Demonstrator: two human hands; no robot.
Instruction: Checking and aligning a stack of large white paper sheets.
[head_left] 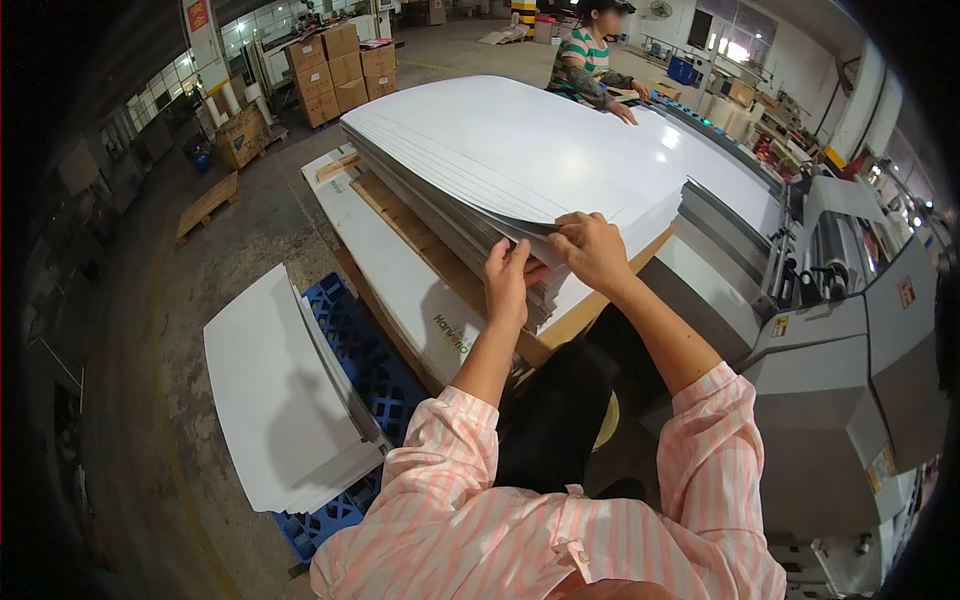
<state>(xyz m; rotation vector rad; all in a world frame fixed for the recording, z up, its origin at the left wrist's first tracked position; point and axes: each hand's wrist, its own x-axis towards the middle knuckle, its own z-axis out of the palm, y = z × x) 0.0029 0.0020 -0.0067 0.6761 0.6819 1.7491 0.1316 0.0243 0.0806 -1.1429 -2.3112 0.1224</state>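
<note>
1. Head view: small stack (pixel 280 390) on a blue pallet (pixel 345 330), far left
2. Left hand (pixel 508 285), half-curled at the near corner of the big stack (pixel 480 130); cannot tell if it grips
3. That big stack lies straight ahead
4. Right hand (pixel 593 250) pinches the raised edge of its top sheets (pixel 520 195)
5. Co-worker (pixel 580 65) beyond, grey machine (pixel 830 370) at right

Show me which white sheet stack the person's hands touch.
The tall white sheet stack: the bare left hand and right hand touch its near edge. The white stack on the blue plastic pallet is untouched.
</note>
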